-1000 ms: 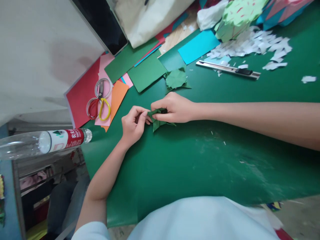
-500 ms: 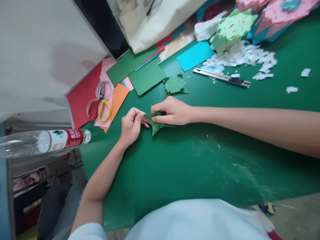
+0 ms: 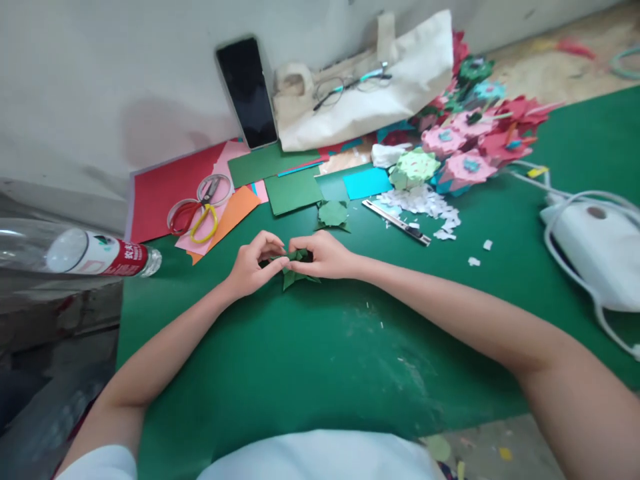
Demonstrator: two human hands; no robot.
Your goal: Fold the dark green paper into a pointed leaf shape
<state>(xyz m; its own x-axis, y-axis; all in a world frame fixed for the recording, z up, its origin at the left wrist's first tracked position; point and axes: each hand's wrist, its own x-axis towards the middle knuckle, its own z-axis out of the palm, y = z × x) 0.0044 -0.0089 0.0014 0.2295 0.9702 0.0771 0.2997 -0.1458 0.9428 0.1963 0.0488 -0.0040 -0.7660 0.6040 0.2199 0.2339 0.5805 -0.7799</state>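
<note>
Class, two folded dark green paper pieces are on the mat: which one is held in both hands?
The nearer folded dark green paper piece, pinched between left hand and right hand; the other lies untouched.

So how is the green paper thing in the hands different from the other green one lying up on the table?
The folded green paper piece is pinched between the left hand and right hand; the loose green paper shape lies untouched farther back. The held piece looks darker, partly hidden by fingers; the loose shape shows whole. Both are folded paper on the green mat.
</note>
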